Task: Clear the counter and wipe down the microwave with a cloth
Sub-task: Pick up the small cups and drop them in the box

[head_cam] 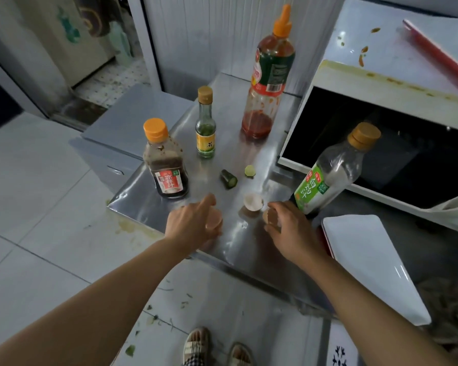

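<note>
On the steel counter (pixel 238 154) lie an eggshell half (pixel 253 201), a cucumber end (pixel 228 178) and a pale cucumber slice (pixel 249 170). My left hand (pixel 193 223) is closed around an eggshell piece (pixel 214 220) near the front edge. My right hand (pixel 288 228) grips another eggshell piece (pixel 270 216), just right of the loose shell. The white microwave (pixel 381 83) stands at the right, its top stained with sauce and scraps, its dark door facing me. No cloth is in view.
A dark sauce bottle (pixel 165 161), a small green bottle (pixel 205 125) and a tall chili sauce bottle (pixel 270 75) stand on the counter. A vinegar bottle (pixel 331 170) leans by the microwave. A white rectangular plate (pixel 368 262) lies at the right. Vegetable scraps litter the tiled floor.
</note>
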